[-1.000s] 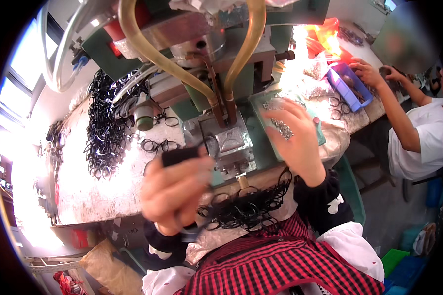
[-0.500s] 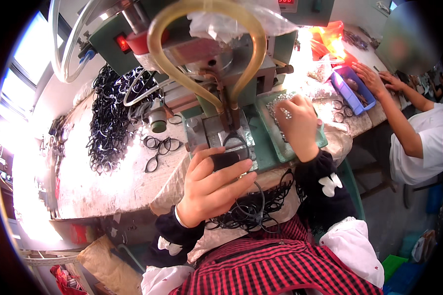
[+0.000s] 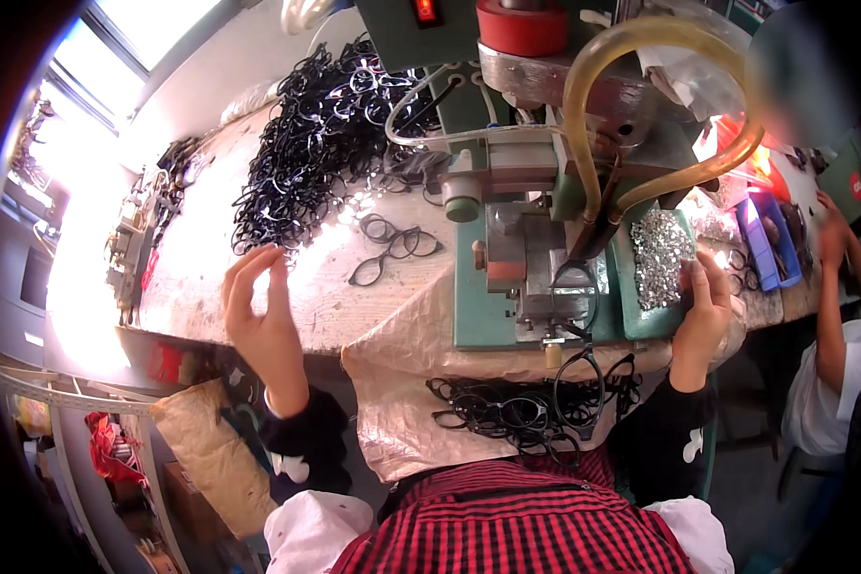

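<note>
My left hand [image 3: 263,325] is raised over the table's front edge, fingers stretched upward beside a large heap of black eyeglass frames [image 3: 297,163]; I see nothing between them. At the right edge of a green tray [image 3: 647,327] of small shiny metal pieces [image 3: 658,258] is my right hand [image 3: 703,320]. Its fingertips are drawn together, and whatever they pinch is too small to name. Between the hands, a black eyeglass frame [image 3: 584,383] rests one rim on the bench machine's metal fixture [image 3: 542,277], under two copper-coloured prongs [image 3: 598,234], while its other rim hangs down in front.
A thick yellowish hose [image 3: 576,105] loops before the machine. Loose eyeglass frames [image 3: 392,247] lie left of it, and more [image 3: 488,407] rest on brown cloth [image 3: 378,383] at my lap. Rightward stand a blue-purple bin [image 3: 765,239] and a co-worker's arm [image 3: 829,306].
My left hand has left the frame at the fixture and moved left to the heap. My right hand has shifted from above the metal pieces to the tray's right edge. The view has swung left.
</note>
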Available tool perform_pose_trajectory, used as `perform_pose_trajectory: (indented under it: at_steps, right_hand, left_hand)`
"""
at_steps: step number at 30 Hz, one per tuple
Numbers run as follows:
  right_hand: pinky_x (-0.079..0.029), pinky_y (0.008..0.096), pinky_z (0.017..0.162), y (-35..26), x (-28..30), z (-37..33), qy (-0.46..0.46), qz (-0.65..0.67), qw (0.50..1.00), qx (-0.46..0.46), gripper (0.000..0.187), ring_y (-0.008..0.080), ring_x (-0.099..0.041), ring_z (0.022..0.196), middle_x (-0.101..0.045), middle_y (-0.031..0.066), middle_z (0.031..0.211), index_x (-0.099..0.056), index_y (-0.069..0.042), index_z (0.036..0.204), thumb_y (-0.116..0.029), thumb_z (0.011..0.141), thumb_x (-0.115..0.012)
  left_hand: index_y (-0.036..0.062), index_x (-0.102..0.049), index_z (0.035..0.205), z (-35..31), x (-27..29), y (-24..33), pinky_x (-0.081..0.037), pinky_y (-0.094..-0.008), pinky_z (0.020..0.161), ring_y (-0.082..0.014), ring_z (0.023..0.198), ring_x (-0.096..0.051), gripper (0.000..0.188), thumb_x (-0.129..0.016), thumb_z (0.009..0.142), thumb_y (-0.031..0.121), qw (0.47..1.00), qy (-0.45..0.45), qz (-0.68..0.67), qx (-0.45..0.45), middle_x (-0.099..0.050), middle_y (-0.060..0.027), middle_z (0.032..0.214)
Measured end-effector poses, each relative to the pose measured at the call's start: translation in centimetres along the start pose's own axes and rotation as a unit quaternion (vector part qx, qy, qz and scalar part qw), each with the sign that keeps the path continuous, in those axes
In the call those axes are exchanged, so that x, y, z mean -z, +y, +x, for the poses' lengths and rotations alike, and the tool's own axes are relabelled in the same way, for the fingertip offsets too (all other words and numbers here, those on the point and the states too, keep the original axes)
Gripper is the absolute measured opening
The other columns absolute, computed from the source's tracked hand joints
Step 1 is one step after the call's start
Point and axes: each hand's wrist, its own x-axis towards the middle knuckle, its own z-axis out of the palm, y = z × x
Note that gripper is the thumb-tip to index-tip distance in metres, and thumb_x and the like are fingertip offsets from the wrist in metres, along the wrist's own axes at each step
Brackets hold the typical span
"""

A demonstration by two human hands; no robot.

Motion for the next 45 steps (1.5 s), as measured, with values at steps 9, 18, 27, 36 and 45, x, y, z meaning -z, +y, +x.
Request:
perform_pose_trajectory:
  at_steps: [9, 18, 27, 36, 45]
  right_hand:
    - [-0.047, 0.0223, 0.078, -1.5, -5.9, -0.3, -0.073, -0.056, 0.995, 0.024, 0.016, 0.0072, -0.059, 0.083, -0.070, 0.0003, 0.098, -0.074, 0.001, 0.110, -0.003, 0.094, -0.072]
    - [-0.048, 0.0259, 0.079, -4.4, 2.8, -4.0, -0.084, -0.207, 0.968, 0.112, 0.017, 0.0127, -0.061, 0.086, -0.068, 0.0034, 0.092, -0.073, 0.002, 0.101, 0.009, 0.087, -0.069]
    - [-0.052, 0.0299, 0.082, -7.9, -10.2, -3.8, -0.233, -0.043, 0.965, 0.113, 0.038, 0.0158, -0.067, 0.085, -0.069, 0.0065, 0.089, -0.065, 0.001, 0.116, 0.003, 0.079, -0.071]
    - [-0.049, 0.0275, 0.088, -8.7, -11.2, -5.1, -0.239, 0.017, 0.968, 0.073, 0.049, 0.0098, -0.063, 0.087, -0.068, 0.0039, 0.093, -0.060, 0.000, 0.127, 0.003, 0.081, -0.074]
    - [-0.050, 0.0347, 0.097, -10.2, -8.2, -4.6, -0.303, -0.046, 0.947, 0.092, 0.041, 0.0233, -0.067, 0.111, -0.070, 0.0127, 0.119, -0.065, -0.001, 0.124, 0.000, 0.084, -0.071]
  left_hand:
    - [0.0099, -0.074, 0.083, -4.7, -12.6, -8.7, -0.049, -0.0421, 0.086, -0.0347, 0.097, -0.060, 0.006, -0.074, 0.077, 0.008, 0.959, -0.176, 0.195, -0.107, -0.067, -0.0094, 0.107]
    - [0.0075, -0.057, 0.107, -3.7, -5.5, -6.2, -0.047, -0.0229, 0.063, -0.0121, 0.074, -0.061, 0.014, -0.046, 0.105, 0.017, 0.823, -0.130, -0.411, 0.371, -0.069, -0.0072, 0.094]
    - [0.0043, -0.059, 0.118, -5.9, -11.0, -0.9, -0.051, -0.0261, 0.068, -0.0161, 0.077, -0.065, 0.017, -0.058, 0.107, 0.017, 0.839, -0.171, -0.434, 0.280, -0.067, -0.0076, 0.095]
    - [0.0002, -0.055, 0.126, -2.6, -6.5, 7.3, -0.058, -0.0404, 0.078, -0.0303, 0.097, -0.064, 0.025, -0.045, 0.108, 0.015, 0.815, -0.066, -0.576, -0.015, -0.062, -0.0196, 0.114]
    - [0.0077, -0.071, 0.100, -4.2, -7.1, 11.5, -0.058, -0.0474, 0.082, -0.0328, 0.086, -0.072, 0.018, -0.073, 0.082, 0.005, 0.843, -0.213, -0.358, -0.341, -0.074, -0.0171, 0.110]
